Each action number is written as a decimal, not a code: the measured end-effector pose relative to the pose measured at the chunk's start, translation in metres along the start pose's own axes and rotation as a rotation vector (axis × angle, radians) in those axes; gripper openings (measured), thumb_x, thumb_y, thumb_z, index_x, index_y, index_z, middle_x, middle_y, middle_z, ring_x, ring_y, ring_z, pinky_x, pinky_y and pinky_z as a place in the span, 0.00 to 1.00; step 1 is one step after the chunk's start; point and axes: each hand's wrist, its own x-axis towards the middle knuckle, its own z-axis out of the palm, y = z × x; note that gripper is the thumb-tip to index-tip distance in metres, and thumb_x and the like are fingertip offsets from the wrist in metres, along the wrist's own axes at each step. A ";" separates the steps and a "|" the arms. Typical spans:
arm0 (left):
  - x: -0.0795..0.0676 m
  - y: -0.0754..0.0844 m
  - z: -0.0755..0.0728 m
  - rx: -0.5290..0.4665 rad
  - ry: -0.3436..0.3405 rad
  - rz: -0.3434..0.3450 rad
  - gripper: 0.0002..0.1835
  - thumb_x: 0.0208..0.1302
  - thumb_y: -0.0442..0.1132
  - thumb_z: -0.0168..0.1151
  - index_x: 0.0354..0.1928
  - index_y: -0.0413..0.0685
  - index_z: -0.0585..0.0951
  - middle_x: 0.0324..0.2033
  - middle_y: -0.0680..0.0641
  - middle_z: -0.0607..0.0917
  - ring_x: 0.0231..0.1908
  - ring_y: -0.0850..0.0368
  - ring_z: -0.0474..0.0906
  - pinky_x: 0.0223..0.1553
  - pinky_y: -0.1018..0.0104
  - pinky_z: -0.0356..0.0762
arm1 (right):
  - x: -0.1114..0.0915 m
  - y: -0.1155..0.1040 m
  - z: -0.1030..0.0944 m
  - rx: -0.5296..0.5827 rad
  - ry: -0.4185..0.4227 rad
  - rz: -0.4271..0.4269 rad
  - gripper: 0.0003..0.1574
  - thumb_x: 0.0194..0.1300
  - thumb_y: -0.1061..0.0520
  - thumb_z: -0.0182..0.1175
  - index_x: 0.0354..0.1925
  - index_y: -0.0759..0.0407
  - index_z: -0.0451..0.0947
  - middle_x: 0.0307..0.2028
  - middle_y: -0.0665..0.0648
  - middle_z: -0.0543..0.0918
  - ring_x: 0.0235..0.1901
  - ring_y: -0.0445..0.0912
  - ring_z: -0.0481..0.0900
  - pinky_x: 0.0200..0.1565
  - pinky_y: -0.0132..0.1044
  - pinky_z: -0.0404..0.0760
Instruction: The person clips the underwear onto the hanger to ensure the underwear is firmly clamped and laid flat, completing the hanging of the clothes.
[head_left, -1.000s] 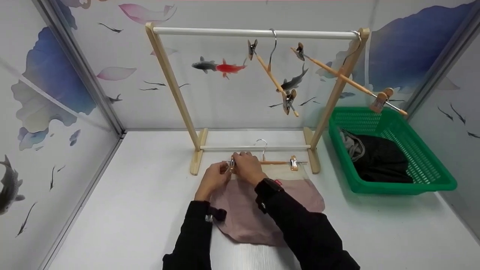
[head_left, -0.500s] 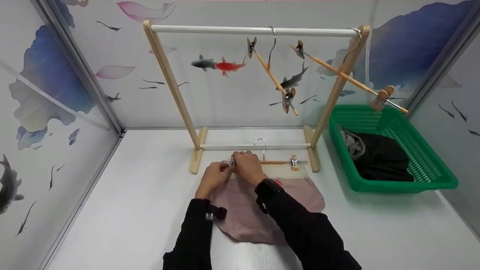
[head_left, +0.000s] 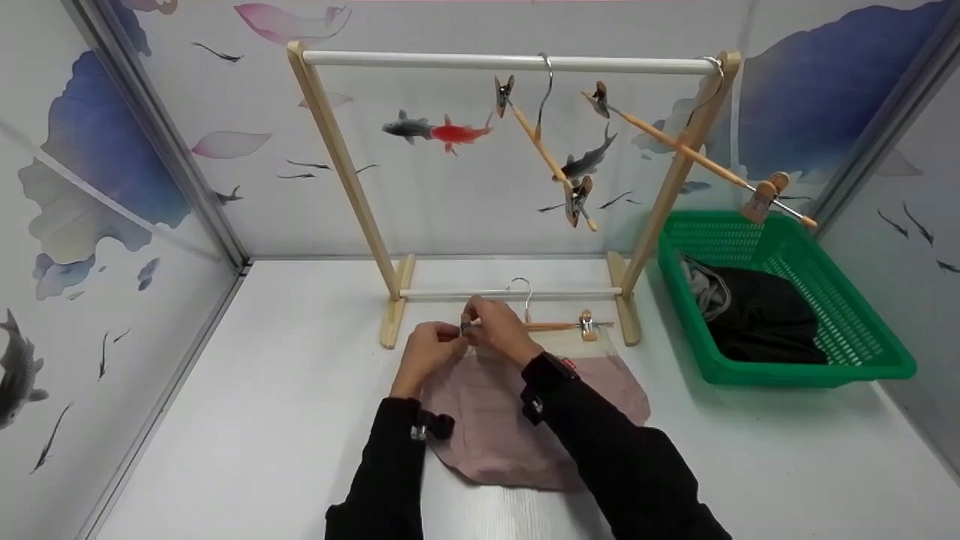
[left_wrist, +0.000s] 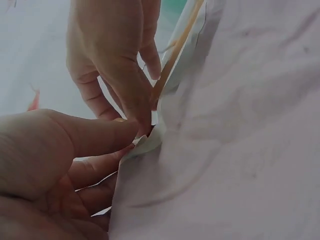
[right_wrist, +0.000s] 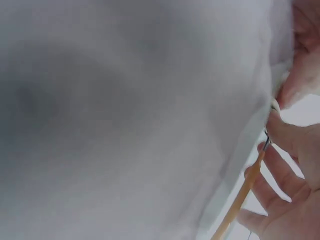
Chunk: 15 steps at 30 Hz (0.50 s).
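A pink garment (head_left: 502, 435) with a cream waistband and small red tag lies flat on the table. Along its waistband runs a wooden clip hanger (head_left: 555, 326), hook pointing away; its right clip (head_left: 587, 326) sits on the band. My left hand (head_left: 426, 356) pinches the waistband's left corner, thumb on top in the left wrist view. Beside it, my right hand (head_left: 501, 330) grips the hanger's left clip (head_left: 465, 322), which the fingers partly cover. In the right wrist view, the hanger bar (right_wrist: 240, 195) passes by the right fingers at the garment's edge.
A wooden rack (head_left: 352, 180) with a white top rail (head_left: 420, 60) stands behind the hands. Two clip hangers hang from it, the middle one (head_left: 540, 150) and the right one (head_left: 690, 154). At right, a green basket (head_left: 810, 371) holds dark clothing (head_left: 765, 315).
My right hand has shifted slightly and turned at the left clip, with its wrist moving a little right. The left hand stays at the corner; the hanger has shifted slightly left.
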 end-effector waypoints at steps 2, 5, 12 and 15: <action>0.000 0.001 -0.001 -0.035 0.020 -0.015 0.13 0.60 0.34 0.70 0.44 0.33 0.87 0.37 0.40 0.89 0.40 0.49 0.85 0.45 0.56 0.82 | 0.001 -0.002 -0.004 0.064 -0.044 0.030 0.05 0.68 0.67 0.64 0.40 0.65 0.76 0.41 0.63 0.84 0.47 0.59 0.83 0.49 0.52 0.79; 0.000 0.002 -0.001 -0.064 0.071 -0.008 0.13 0.58 0.36 0.74 0.42 0.34 0.88 0.35 0.42 0.89 0.37 0.51 0.86 0.43 0.57 0.83 | 0.002 -0.005 -0.008 0.133 -0.077 0.095 0.03 0.70 0.66 0.62 0.41 0.64 0.76 0.42 0.61 0.84 0.46 0.56 0.84 0.47 0.49 0.80; 0.000 0.003 0.001 -0.071 0.209 -0.004 0.14 0.53 0.35 0.78 0.33 0.40 0.80 0.31 0.46 0.85 0.34 0.54 0.81 0.38 0.64 0.78 | 0.008 -0.008 -0.017 0.234 -0.100 0.170 0.27 0.72 0.62 0.62 0.65 0.69 0.71 0.48 0.65 0.85 0.49 0.56 0.84 0.52 0.47 0.81; 0.001 0.005 0.001 -0.117 0.218 -0.043 0.16 0.55 0.33 0.76 0.38 0.38 0.77 0.34 0.42 0.86 0.36 0.53 0.82 0.36 0.65 0.80 | 0.009 -0.006 -0.022 0.233 -0.122 0.171 0.32 0.72 0.61 0.63 0.69 0.70 0.68 0.51 0.65 0.84 0.51 0.56 0.83 0.54 0.48 0.80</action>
